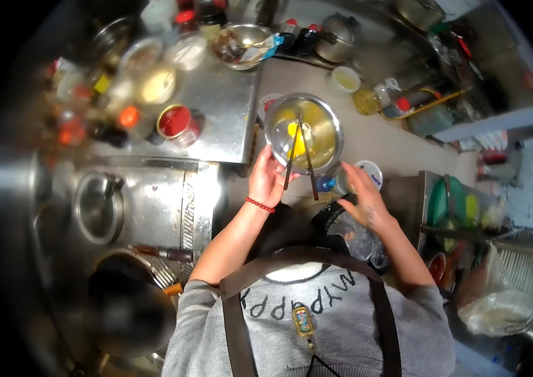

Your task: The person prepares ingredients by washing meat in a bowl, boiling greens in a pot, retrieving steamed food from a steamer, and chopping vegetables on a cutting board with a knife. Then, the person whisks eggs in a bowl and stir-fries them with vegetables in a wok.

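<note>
A round metal bowl [331, 129] is held up in front of me, with bright yellow egg yolk [296, 143] in it. A pair of dark chopsticks [310, 168] leans in the bowl, the ends sticking out over the near rim. My left hand [269, 176] grips the bowl at its lower left edge; some fingers are hidden beneath it. To the lower right of the bowl is my right hand [360, 191], fingers apart and nothing in it. Just beyond that hand stands a container with a round white top [368, 174], partly covered by the fingers.
At left, a steel counter [222, 119] carries an open red can [179, 125], several bowls and bottles. Below it are a steel basin [100, 207] and a dark wok [128, 308]. An oil jug [367, 100] stands upper right, a green basin [446, 204] at right.
</note>
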Motion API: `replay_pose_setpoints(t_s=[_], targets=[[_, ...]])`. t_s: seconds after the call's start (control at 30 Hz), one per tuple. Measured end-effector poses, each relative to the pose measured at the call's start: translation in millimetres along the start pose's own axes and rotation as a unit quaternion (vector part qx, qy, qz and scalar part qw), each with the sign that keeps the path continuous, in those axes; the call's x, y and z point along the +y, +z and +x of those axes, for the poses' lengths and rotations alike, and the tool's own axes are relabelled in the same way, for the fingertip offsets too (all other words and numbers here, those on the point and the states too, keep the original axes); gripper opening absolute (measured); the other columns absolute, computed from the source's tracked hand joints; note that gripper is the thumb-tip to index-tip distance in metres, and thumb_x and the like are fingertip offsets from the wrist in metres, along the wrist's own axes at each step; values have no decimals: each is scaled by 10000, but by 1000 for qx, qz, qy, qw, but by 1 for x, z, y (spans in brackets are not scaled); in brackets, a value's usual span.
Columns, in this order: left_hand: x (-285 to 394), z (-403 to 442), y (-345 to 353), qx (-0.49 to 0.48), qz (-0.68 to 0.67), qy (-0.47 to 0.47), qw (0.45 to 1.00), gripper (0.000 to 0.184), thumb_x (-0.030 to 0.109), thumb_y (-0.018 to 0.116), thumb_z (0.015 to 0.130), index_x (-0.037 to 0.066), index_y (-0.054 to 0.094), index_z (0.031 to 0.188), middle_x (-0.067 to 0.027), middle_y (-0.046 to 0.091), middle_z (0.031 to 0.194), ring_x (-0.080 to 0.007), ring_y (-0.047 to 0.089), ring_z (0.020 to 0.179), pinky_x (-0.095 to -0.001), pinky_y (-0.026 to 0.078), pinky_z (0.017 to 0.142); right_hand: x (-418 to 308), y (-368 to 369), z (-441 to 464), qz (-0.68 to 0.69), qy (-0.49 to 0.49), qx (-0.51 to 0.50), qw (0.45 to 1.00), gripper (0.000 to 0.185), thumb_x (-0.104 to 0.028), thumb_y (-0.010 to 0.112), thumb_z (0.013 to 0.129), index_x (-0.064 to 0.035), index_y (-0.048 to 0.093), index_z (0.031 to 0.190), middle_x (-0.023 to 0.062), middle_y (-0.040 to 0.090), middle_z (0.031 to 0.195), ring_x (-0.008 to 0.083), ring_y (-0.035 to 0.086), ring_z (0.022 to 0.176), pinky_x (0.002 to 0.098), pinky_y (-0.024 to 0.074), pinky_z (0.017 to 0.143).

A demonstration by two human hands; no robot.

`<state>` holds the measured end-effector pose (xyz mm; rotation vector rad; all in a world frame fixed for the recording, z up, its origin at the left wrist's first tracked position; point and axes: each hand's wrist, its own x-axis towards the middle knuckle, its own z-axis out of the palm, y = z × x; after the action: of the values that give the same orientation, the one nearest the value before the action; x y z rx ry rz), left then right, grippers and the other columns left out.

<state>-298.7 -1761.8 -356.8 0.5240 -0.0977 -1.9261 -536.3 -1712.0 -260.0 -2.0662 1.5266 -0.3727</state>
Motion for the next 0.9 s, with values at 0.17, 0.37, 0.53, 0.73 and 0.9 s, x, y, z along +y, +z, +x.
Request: replay_pose_setpoints(t_s=[0.17,0.37,0.53,0.73,0.9], targets=[[17,-29,7,30,51,84,995,423,470,413,956,128,481,1194,-47,531,1168,-187,509,1079,-465,500,817,-46,42,88,12,-338,-2,941,449,-81,748,629,-118,604,1053,131,478,1037,298,539,908,394,473,779],[34,-85,-14,130,-45,255,957,312,369,417,978,120,536,1125,-5,577,1004,-111,549,875,-451,550,770,-75,32,147,166,-347,74,920,98,27,658,779,-4,672,871,116,626,856,181,612,719,282,502,622],[35,-159,-18,179,-60,443,877,333,334,392,992,84,530,1165,-13,569,944,-124,552,825,-469,549,791,-127,41,169,310,-214,-181,909,47,14,677,790,20,640,818,57,630,717,103,607,628,207,482,565],[0,-250,-6,278,-63,599,748,225,242,435,981,83,519,1117,-67,600,1071,-220,589,1016,-459,545,786,-201,87,117,406,-226,-369,805,102,-18,611,871,50,594,797,64,614,748,129,653,642,230,516,563],[-42,-330,14,327,-28,692,643,99,141,468,957,67,504,1012,-75,595,1042,-169,599,965,-399,548,804,-251,124,28,415,-325,-401,749,168,-19,555,901,57,539,751,80,570,692,146,642,599,239,504,530]])
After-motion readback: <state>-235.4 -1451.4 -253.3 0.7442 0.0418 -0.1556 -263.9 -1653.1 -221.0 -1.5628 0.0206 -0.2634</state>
